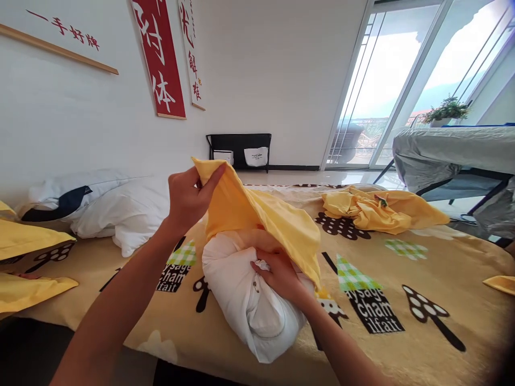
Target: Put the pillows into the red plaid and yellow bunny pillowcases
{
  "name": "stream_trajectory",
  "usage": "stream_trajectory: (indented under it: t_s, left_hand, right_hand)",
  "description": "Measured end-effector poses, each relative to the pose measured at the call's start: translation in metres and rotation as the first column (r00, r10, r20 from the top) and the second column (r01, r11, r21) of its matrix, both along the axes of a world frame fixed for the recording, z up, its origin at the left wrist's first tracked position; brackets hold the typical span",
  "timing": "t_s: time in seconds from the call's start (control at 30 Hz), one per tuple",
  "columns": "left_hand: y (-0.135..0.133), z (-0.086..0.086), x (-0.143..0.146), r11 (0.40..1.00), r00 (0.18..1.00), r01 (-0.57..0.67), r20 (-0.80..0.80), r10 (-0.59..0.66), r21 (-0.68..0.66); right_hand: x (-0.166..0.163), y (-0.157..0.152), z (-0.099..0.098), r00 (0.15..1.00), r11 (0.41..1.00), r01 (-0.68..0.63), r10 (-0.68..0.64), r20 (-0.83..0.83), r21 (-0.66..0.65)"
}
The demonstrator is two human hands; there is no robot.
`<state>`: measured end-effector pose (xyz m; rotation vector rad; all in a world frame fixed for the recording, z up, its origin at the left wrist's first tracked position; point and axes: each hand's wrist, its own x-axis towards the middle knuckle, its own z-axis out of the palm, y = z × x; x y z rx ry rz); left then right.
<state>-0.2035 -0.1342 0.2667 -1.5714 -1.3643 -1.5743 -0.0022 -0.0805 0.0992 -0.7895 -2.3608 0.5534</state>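
Near the middle of the head view, a yellow pillowcase (287, 214) lies with its mouth toward me, part of the way over a white pillow (229, 284). My left hand (188, 195) pinches the raised edge of the pillowcase and lifts it up and to the left. My right hand (279, 273) is closed on the bunched, folded pillow, just inside the opening, with the cloth draping over its back. Some of its fingers are hidden in the folds. The pillow's near end sticks out, rolled and creased.
Beneath everything is a tan patterned blanket (402, 268). White pillows (124, 209) rest at the left, near yellow cloth (32, 238). A crumpled yellow cloth (386, 209) lies at the right rear. Beyond stand a black rack (237, 142) and a grey-covered table (462, 142).
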Motion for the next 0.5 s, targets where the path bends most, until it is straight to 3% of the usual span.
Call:
stream_trajectory:
  t_s: [0.1,0.17,0.23,0.33,0.4,0.43,0.47,0.5]
  left_hand:
    - [0.026,0.009,-0.025,0.993,0.992,-0.112,0.047,0.113,-0.024]
    - [0.054,0.008,-0.052,0.957,0.963,-0.255,0.053,0.264,-0.142]
    - [0.078,-0.002,-0.076,0.893,0.934,-0.33,0.03,0.355,-0.305]
    - [0.093,-0.03,-0.084,0.874,0.942,-0.308,0.01,0.336,-0.375]
    - [0.086,-0.052,-0.067,0.891,0.961,-0.276,-0.071,0.269,-0.361]
    - [0.079,-0.062,-0.055,0.902,0.969,-0.229,-0.176,0.175,-0.366]
    - [0.071,-0.072,-0.041,0.904,0.939,-0.155,-0.343,0.01,-0.399]
    - [0.063,-0.081,-0.027,0.88,0.841,-0.078,-0.505,-0.194,-0.468]
  right_hand:
    - [0.001,-0.003,0.004,1.0,0.999,-0.028,0.028,0.009,-0.02]
    - [0.001,-0.004,0.005,0.999,0.999,-0.035,0.035,0.017,-0.022]
    - [0.001,-0.003,0.004,0.999,0.999,-0.038,0.038,0.004,-0.021]
    - [0.0,-0.003,0.0,0.999,0.999,-0.037,0.036,-0.035,-0.018]
    - [0.0,-0.002,-0.004,0.998,0.999,-0.042,0.042,-0.051,-0.009]
    - [-0.001,-0.002,-0.005,0.997,0.999,-0.048,0.048,-0.058,-0.003]
    - [-0.001,-0.003,-0.007,0.996,0.998,-0.056,0.056,-0.067,0.004]
    - [-0.002,-0.003,-0.008,0.995,0.998,-0.062,0.063,-0.076,0.012]
